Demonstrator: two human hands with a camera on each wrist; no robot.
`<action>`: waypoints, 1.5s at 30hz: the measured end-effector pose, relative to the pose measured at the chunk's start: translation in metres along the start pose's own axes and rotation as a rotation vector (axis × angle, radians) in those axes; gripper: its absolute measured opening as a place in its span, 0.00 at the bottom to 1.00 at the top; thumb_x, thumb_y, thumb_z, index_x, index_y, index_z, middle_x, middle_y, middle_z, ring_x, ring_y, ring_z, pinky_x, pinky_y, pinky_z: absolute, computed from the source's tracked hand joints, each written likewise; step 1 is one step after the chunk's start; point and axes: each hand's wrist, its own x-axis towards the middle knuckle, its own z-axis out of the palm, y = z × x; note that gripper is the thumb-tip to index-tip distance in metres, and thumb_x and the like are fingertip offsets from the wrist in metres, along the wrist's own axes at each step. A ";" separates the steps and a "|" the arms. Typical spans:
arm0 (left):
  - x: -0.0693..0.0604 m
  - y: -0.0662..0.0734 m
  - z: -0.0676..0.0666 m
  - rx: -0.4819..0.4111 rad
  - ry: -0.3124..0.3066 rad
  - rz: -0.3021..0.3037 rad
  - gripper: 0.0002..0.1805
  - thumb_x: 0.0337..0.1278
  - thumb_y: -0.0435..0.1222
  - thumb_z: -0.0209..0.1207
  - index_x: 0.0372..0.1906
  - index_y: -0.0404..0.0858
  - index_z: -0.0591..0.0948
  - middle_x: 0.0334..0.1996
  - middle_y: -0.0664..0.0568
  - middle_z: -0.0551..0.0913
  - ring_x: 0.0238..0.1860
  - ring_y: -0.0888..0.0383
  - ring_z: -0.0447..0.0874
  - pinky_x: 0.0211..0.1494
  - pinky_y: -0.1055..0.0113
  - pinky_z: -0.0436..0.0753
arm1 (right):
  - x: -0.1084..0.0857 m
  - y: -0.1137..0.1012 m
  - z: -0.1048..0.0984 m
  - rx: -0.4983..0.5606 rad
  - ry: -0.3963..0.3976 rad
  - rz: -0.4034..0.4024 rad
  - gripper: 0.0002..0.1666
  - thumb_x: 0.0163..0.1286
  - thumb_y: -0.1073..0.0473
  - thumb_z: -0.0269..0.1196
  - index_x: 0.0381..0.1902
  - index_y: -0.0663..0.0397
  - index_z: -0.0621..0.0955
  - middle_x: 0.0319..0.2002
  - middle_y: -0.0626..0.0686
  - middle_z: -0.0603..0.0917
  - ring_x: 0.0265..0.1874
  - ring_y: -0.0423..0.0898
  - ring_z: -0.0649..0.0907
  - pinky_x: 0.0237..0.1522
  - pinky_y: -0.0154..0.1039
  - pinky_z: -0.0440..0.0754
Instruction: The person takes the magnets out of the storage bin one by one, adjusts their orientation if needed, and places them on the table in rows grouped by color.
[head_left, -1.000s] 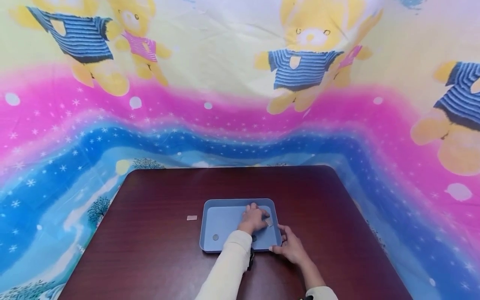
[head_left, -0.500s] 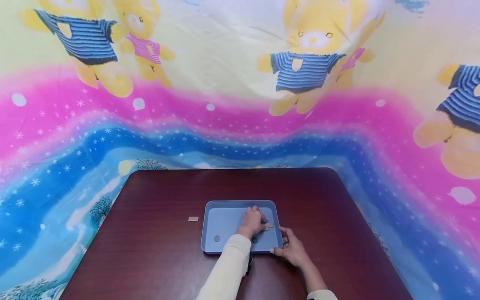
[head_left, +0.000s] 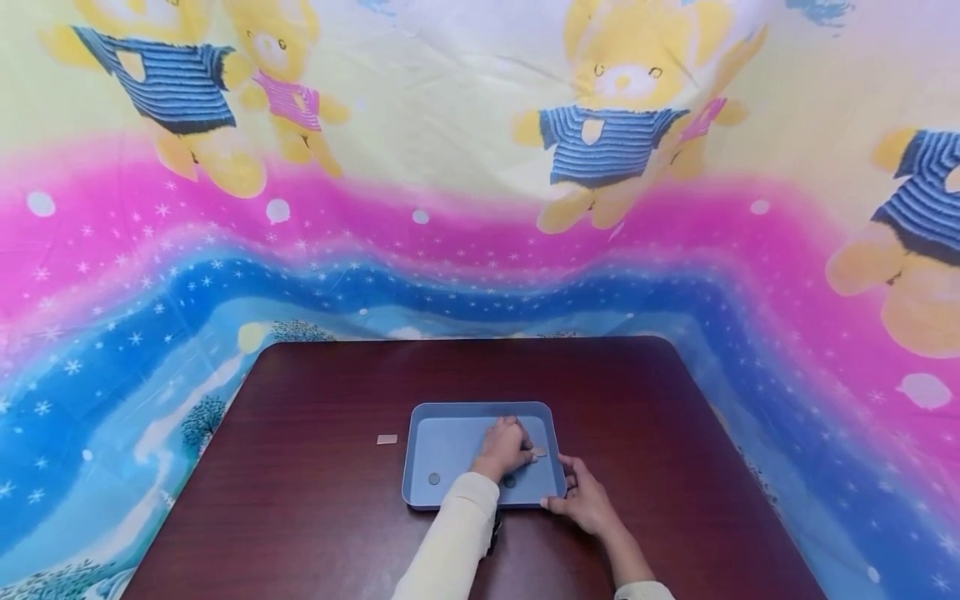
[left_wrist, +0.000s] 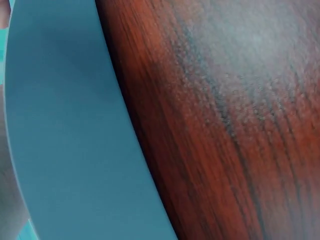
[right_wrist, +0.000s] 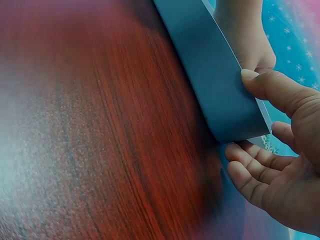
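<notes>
In the head view a shallow blue-grey tray (head_left: 450,410) lies on the dark red wooden table. My left hand (head_left: 504,446) reaches inside its right half, thumb and finger pinching a small pale rectangular piece (head_left: 540,452). Two small coin-like discs rest in the tray: a grey disc (head_left: 433,478) at the lower left and a darker disc (head_left: 510,482) beside my left wrist. My right hand (head_left: 588,500) grips the near right corner. In the right wrist view its thumb (right_wrist: 275,87) presses the rim, with curled fingers at the corner. The left wrist view shows mostly the tray's outer wall (left_wrist: 75,125).
Another small pale rectangular piece (head_left: 387,439) lies on the table (head_left: 315,500) just left of the tray. Behind the table hangs a cloth (head_left: 450,250) printed with bears, its folds running along the back and both sides.
The pale piece in the left hand has tipped from slanted to nearly flat and gone slightly lower, and the left fingers have drawn closer together. The right hand keeps its hold.
</notes>
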 end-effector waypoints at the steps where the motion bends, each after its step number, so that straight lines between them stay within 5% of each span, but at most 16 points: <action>1: 0.000 -0.001 0.000 -0.001 0.003 0.002 0.09 0.40 0.49 0.71 0.29 0.51 0.88 0.35 0.59 0.76 0.41 0.57 0.70 0.41 0.60 0.73 | 0.000 0.000 0.000 -0.002 -0.003 -0.001 0.48 0.44 0.61 0.75 0.63 0.59 0.66 0.29 0.55 0.77 0.20 0.44 0.74 0.21 0.35 0.72; 14: 0.002 -0.001 0.001 0.021 -0.021 0.002 0.09 0.38 0.50 0.71 0.27 0.52 0.88 0.37 0.60 0.75 0.40 0.59 0.70 0.40 0.63 0.73 | 0.000 0.001 0.000 -0.008 -0.014 -0.005 0.49 0.44 0.60 0.75 0.63 0.59 0.65 0.29 0.55 0.77 0.19 0.44 0.73 0.20 0.35 0.71; 20: 0.003 -0.003 0.002 0.011 0.020 0.045 0.09 0.36 0.50 0.71 0.19 0.51 0.85 0.30 0.62 0.76 0.36 0.60 0.72 0.38 0.69 0.73 | 0.001 -0.001 0.000 -0.005 0.002 -0.011 0.49 0.44 0.62 0.75 0.63 0.59 0.66 0.28 0.55 0.78 0.19 0.44 0.74 0.20 0.35 0.71; 25: 0.002 -0.008 0.006 0.004 0.039 0.067 0.08 0.34 0.48 0.69 0.15 0.51 0.83 0.35 0.60 0.80 0.40 0.60 0.74 0.41 0.71 0.74 | 0.000 0.000 0.000 -0.011 -0.002 -0.007 0.49 0.44 0.61 0.75 0.63 0.59 0.66 0.29 0.54 0.78 0.20 0.44 0.74 0.21 0.34 0.71; 29: 0.000 -0.012 0.008 -0.056 0.045 0.056 0.09 0.33 0.48 0.68 0.13 0.52 0.80 0.37 0.59 0.81 0.44 0.61 0.75 0.44 0.73 0.74 | -0.001 0.000 0.000 -0.007 -0.007 -0.005 0.49 0.43 0.60 0.75 0.63 0.59 0.65 0.29 0.54 0.77 0.20 0.44 0.74 0.20 0.34 0.71; 34: -0.002 -0.013 0.006 -0.200 0.059 0.019 0.12 0.35 0.49 0.68 0.15 0.51 0.77 0.24 0.64 0.76 0.31 0.63 0.71 0.31 0.74 0.73 | -0.001 -0.001 0.001 0.006 -0.013 -0.010 0.49 0.44 0.61 0.75 0.64 0.60 0.65 0.29 0.55 0.77 0.21 0.44 0.74 0.21 0.35 0.72; 45: -0.008 -0.005 -0.007 -0.303 0.083 0.030 0.12 0.31 0.45 0.71 0.21 0.48 0.79 0.23 0.65 0.73 0.24 0.67 0.69 0.27 0.76 0.71 | -0.001 0.001 0.001 0.026 -0.015 0.004 0.49 0.44 0.61 0.75 0.64 0.60 0.65 0.30 0.56 0.77 0.21 0.44 0.74 0.21 0.36 0.73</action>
